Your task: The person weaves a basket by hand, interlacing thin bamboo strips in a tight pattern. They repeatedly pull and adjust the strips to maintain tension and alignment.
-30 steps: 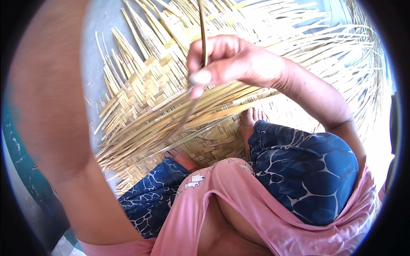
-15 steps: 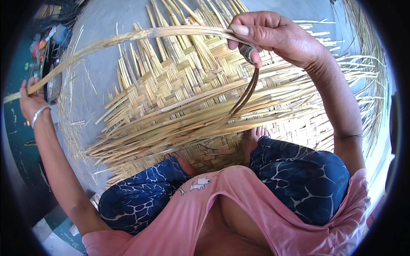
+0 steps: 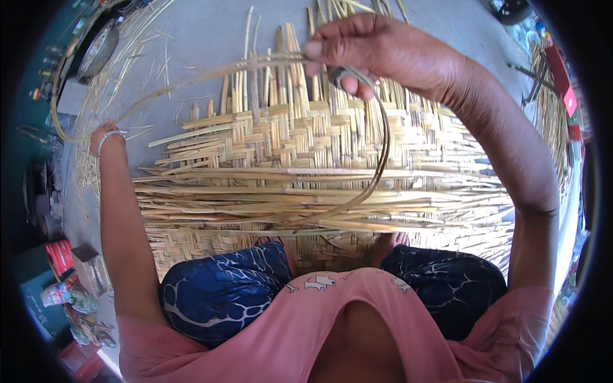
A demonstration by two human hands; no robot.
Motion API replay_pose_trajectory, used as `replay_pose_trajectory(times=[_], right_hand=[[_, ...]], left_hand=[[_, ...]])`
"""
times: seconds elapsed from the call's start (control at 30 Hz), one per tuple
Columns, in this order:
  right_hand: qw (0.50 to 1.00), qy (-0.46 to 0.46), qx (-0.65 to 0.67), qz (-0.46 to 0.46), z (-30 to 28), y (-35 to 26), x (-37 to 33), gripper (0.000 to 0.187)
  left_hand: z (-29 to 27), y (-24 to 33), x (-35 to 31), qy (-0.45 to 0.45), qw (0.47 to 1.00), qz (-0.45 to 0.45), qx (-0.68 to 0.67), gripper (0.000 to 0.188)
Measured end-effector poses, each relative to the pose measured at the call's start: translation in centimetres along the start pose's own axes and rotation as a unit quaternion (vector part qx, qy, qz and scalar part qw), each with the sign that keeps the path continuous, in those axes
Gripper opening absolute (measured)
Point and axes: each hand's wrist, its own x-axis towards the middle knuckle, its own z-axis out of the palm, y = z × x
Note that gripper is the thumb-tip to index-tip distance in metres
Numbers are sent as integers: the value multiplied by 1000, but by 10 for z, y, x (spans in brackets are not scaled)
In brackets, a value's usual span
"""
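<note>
My right hand (image 3: 383, 54), raised over the far part of the woven mat (image 3: 281, 143), pinches a long, thin split-cane strip (image 3: 255, 62) between thumb and fingers. A grey wrap (image 3: 340, 76) goes round one of its fingers. From there the strip runs left and down to my left hand (image 3: 110, 136), which is closed round it at arm's length, its fingers small and partly hidden. Past the left hand a length loops upward at the far left. On the other side of my right hand a tail curves down onto a heap of loose cane strips (image 3: 306, 201) lying across the mat.
Scraps of cane litter the grey floor (image 3: 191, 38). A round metal pan (image 3: 99, 51) lies at the far left. Boxes and packets (image 3: 70, 281) stand at the lower left. More long strips (image 3: 555, 127) lie along the right, near a red object (image 3: 560, 80).
My left hand has come nearer and to the right, and the strip now loops beyond it. My right hand has shifted slightly left. The view has turned, so the mat sits straighter.
</note>
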Motion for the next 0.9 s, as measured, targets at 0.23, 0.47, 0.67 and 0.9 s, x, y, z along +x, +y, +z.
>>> replay_pose_trajectory(times=[0.23, 0.47, 0.67, 0.9], right_hand=[[992, -71, -13, 104, 1, -18, 54, 31], [974, 13, -98, 202, -57, -130, 80, 21], [905, -59, -339, 249, -59, -84, 56, 32], [926, -50, -186, 326, -40, 43, 13, 37]], left_hand=[[-15, -114, 1, 45, 967, -186, 166, 28], [91, -184, -61, -99, 950, -293, -49, 24], [143, -216, -53, -29, 921, -307, -236, 26], [27, -234, 128, -107, 975, -193, -8, 41]])
